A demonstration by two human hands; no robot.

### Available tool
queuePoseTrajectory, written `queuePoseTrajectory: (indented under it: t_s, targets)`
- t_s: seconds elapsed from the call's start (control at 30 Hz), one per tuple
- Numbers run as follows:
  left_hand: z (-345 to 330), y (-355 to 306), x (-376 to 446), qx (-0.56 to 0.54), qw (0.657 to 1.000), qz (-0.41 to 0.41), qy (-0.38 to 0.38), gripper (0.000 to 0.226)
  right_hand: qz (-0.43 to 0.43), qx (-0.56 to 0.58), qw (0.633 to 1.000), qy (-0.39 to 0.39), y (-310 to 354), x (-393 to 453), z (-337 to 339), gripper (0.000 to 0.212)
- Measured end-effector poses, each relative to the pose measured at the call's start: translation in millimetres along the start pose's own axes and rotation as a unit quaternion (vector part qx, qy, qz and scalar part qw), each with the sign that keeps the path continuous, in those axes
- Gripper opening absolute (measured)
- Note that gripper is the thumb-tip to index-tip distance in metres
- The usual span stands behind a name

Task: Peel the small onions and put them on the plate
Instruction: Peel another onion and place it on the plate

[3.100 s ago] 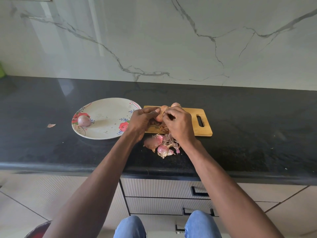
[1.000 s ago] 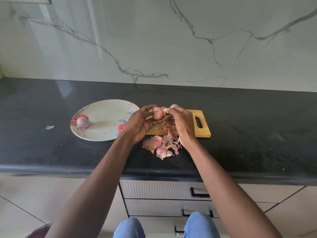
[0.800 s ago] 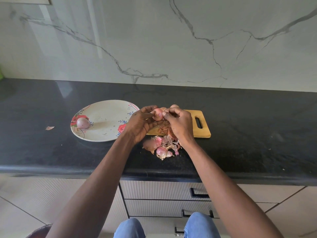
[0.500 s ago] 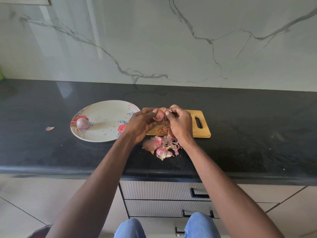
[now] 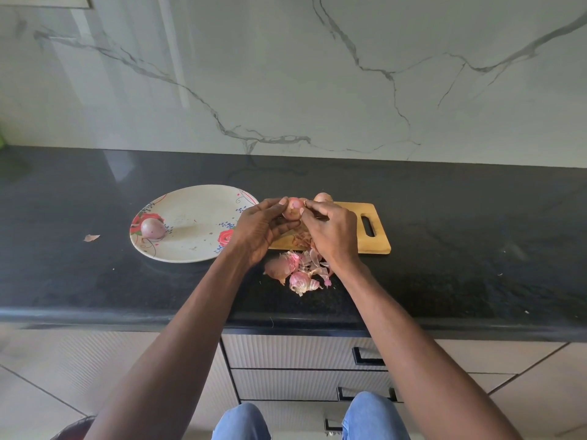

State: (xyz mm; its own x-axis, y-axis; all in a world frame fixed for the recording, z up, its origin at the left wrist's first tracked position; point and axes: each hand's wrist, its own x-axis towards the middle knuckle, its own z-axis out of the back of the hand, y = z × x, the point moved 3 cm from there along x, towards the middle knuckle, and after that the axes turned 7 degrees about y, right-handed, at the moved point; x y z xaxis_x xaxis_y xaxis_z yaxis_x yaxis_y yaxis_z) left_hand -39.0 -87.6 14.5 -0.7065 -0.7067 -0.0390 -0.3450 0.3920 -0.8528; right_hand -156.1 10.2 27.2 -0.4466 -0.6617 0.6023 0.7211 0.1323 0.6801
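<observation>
1. Two hands meet over the left end of the cutting board (image 5: 374,246): the left hand (image 5: 259,228) curls round a small onion (image 5: 293,208) from the left, and the right hand (image 5: 332,231) pinches at its right side with fingertips.
2. A peeled onion (image 5: 153,228) lies on the plate's (image 5: 190,254) left side, well apart from the hands.
3. Another onion (image 5: 323,197) sits just behind the right hand.
4. Loose skins (image 5: 298,271) lie on the counter (image 5: 476,249) below the wrists.

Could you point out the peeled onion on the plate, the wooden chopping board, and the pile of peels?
Peeled pink onion on the floral plate (image 5: 153,228), head view: middle of the bulb.
Light wooden chopping board (image 5: 376,241), head view: bare corner below the handle slot.
Pile of pink onion peels (image 5: 297,271), head view: centre of the heap.
</observation>
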Motion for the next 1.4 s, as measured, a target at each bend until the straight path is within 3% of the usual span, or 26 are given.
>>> queuePoseTrajectory:
  t_s: [0.13, 0.37, 0.47, 0.6, 0.73, 0.9, 1.17, 1.4]
  targets:
    - [0, 0, -1, 0.036, 0.999, -0.008, 0.0, 0.015, 0.021, -0.027, 0.999, 0.004, -4, -1, -4, 0.022]
    - [-3, -1, -5, 0.069, 0.997, -0.018, -0.005, 0.011, 0.056, -0.093, 0.994, -0.026, -1, -4, -6, 0.026]
    - [-3, 0, -4, 0.065, 0.998, -0.008, -0.021, 0.012, 0.042, -0.11, 0.993, -0.018, -4, -1, -7, 0.016]
    - [-1, 1, -2, 0.042, 0.999, 0.01, -0.025, 0.013, 0.014, -0.064, 0.997, -0.027, -6, -1, -3, 0.011]
    - [-3, 0, -3, 0.002, 1.0, 0.02, -0.013, 0.016, -0.07, 0.029, 0.997, 0.005, -6, 3, 2, 0.013]
    - [-1, -1, -1, -0.009, 1.0, 0.016, -0.005, 0.019, -0.056, 0.041, 0.998, 0.01, -1, 3, 4, 0.017]
    - [-6, 1, -2, 0.044, 0.998, -0.004, 0.039, 0.046, -0.035, -0.011, 0.999, 0.018, -1, 4, 3, 0.012]
    - [-3, -1, -3, 0.045, 0.999, -0.008, 0.016, 0.02, -0.084, -0.03, 0.996, 0.001, -6, 4, 3, 0.007]
